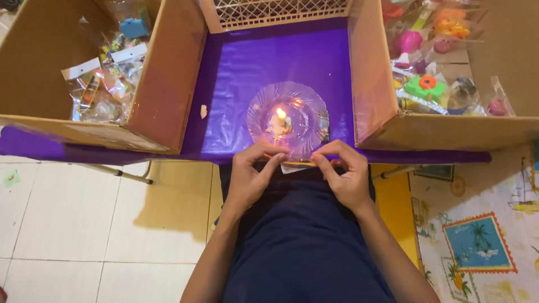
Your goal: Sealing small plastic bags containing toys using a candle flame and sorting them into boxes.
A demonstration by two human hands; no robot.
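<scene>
Clear packet (296, 164) crosswise, pinched between both hands' fingers (276, 163).

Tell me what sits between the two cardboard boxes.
Head view: a clear glass plate with a lit candle on purple sheet, between left box and right box.

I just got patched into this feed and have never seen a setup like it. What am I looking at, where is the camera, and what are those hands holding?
There is no machine here, only a person's two bare hands. The single picture comes from a camera worn on the person's head, looking down past the dark shirt. A purple-covered table carries a clear glass plate with a short lit candle on it. Cardboard boxes stand on either side, the left box and the right box, both holding small toys in clear bags. The left hand and right hand meet at the table's near edge, pinching a small clear packet close to the plate. What the packet holds is too small to tell.
</scene>
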